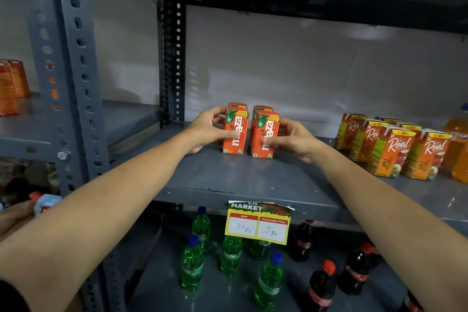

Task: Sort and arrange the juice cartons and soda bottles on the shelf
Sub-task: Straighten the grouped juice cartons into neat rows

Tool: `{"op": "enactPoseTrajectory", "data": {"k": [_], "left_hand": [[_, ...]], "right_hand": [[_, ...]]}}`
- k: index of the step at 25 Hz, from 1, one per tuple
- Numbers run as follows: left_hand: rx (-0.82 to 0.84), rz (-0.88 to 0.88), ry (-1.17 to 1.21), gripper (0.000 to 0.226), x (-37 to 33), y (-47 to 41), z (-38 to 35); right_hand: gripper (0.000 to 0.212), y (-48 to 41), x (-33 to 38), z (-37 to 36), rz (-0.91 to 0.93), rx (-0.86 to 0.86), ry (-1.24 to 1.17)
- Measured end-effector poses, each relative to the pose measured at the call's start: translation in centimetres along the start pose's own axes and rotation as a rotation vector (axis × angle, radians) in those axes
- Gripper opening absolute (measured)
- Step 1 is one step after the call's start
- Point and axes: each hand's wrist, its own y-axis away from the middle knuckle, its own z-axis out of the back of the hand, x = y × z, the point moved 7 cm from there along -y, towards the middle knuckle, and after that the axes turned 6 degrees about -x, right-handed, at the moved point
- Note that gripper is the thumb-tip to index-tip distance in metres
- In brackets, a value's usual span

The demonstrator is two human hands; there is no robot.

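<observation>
Two short rows of orange Maaza cartons stand upright on the grey middle shelf [228, 180]. My left hand [206, 129] grips the left front Maaza carton [235, 132] from its left side. My right hand [293, 138] grips the right front Maaza carton [266, 135] from its right side. A narrow gap separates the two rows. Behind each front carton another Maaza carton shows only its top. To the right stand several Real apple juice cartons [390, 152] in two rows. On the lower shelf stand green Sprite bottles [192, 265] and dark cola bottles [321, 286].
Orange soda bottles [458, 139] stand at the far right of the middle shelf. A yellow price tag [258, 223] hangs from the shelf's front edge. A perforated grey upright [65, 71] stands at left, with orange packs [12, 86] on the neighbouring shelf. Another person's hand [12, 218] shows at the left edge.
</observation>
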Motion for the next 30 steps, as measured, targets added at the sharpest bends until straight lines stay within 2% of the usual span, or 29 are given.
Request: {"op": "enactPoseTrajectory", "data": {"k": [5, 16, 19, 22, 24, 27, 30], "left_hand": [[0.018, 0.010, 0.031, 0.065, -0.2, 0.3, -0.3], [-0.027, -0.002, -0.025, 0.061, 0.1, 0.5, -0.4], [-0.142, -0.023, -0.120, 0.056, 0.6, 0.6, 0.7], [-0.384, -0.114, -0.281, 0.051, -0.7, 1.6, 1.6], [-0.485, -0.257, -0.321, 0.041, -2.4, 3.1, 1.8], [-0.476, -0.542, -0.340, 0.030, -6.5, 6.3, -1.7], [-0.383, -0.713, -0.306, 0.030, -10.0, 8.5, -8.3]], "right_hand": [[0.055, 0.2, 0.3, -0.3, 0.034, 0.010, -0.024], [0.062, 0.4, 0.2, 0.0, 0.014, 0.017, 0.044], [0.057, 1.5, 0.4, 1.5, 0.030, -0.028, 0.121], [0.048, 4.4, 0.6, 5.4, 0.045, -0.104, 0.220], [0.040, 6.4, 0.8, 7.5, 0.069, -0.098, 0.305], [0.029, 9.7, 0.8, 11.9, 0.138, -0.119, 0.421], [0.016, 12.8, 1.2, 16.9, 0.252, -0.227, 0.412]]}}
